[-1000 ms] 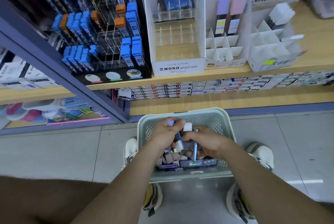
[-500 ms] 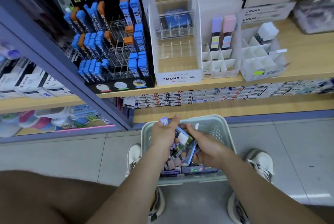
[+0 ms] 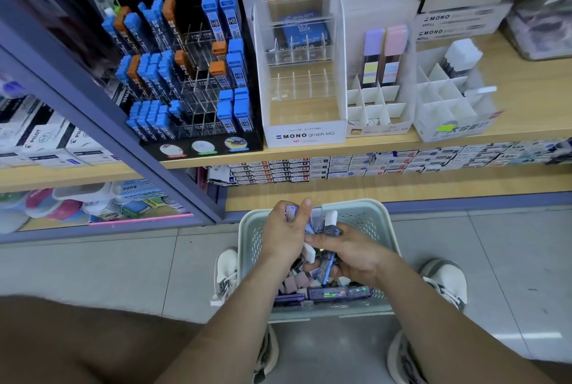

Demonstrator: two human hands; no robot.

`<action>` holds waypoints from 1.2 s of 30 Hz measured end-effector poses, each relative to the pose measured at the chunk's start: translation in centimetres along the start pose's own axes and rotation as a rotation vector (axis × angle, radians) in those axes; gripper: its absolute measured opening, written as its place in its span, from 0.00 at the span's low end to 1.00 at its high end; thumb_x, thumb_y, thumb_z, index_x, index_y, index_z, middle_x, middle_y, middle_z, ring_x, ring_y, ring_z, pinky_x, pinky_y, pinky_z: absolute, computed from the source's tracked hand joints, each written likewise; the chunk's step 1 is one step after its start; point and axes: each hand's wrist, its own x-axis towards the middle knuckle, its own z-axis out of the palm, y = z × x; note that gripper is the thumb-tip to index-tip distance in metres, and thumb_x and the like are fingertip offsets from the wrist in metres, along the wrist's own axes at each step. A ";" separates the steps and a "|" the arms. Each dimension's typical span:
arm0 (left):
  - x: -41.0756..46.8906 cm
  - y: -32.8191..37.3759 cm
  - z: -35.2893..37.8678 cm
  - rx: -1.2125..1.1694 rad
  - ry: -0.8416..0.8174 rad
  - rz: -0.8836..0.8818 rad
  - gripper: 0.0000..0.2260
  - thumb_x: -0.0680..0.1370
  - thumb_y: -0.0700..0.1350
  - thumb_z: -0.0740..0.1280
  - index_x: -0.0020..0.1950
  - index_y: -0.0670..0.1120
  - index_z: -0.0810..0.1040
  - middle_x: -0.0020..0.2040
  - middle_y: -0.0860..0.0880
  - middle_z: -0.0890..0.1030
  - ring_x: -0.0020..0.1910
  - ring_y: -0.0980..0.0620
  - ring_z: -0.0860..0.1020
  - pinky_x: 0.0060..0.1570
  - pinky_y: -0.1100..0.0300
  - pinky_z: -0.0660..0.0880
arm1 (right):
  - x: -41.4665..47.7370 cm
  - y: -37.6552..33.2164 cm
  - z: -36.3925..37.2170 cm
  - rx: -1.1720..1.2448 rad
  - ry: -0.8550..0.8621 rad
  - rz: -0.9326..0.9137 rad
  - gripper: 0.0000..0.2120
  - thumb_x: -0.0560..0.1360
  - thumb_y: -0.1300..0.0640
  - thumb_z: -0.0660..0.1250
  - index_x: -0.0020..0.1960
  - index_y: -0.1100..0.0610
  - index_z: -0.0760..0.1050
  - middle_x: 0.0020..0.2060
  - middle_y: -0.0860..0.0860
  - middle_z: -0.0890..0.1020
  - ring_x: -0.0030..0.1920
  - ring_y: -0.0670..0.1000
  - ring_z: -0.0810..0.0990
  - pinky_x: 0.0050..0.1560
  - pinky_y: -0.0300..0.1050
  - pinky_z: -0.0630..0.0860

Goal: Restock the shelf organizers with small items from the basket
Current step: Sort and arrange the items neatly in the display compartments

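Gathering stage here: both hands are down in the pale green perforated plastic basket [image 3: 385, 222], which sits on the grey tiled floor [image 3: 93, 275] between the person's white trainers [image 3: 448, 281], just near of the shelving. The left hand [image 3: 284, 235] has its grip curled round a small bundle of slim purple refill cases [image 3: 291, 213], thumb up over the top. The right hand [image 3: 356, 252] pinches more of them, and a white-capped case [image 3: 330, 219] pokes up between the two hands. More lie loose in a heap [image 3: 328, 294] at the basket's near end.

Next, I'd say, the handful goes up to the far wooden shelf — the white cardboard divided organizer [image 3: 371, 111], where a lilac-capped case [image 3: 373, 55] and a pink one already stand at the back, looks the likely home. That calls for squaring the bundle first, then feeding cases upright, cell by cell.

Hard to make out: how many cases each hand holds, their labels, and the basket's floor under the hands.
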 end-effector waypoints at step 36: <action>-3.8 16.1 -10.8 0.044 -0.536 0.137 0.10 0.77 0.36 0.67 0.58 0.42 0.79 0.37 0.46 0.83 0.31 0.53 0.77 0.33 0.64 0.77 | -12.6 -14.6 0.0 -0.328 0.211 -0.266 0.07 0.75 0.61 0.68 0.52 0.57 0.79 0.44 0.54 0.87 0.40 0.53 0.85 0.39 0.43 0.70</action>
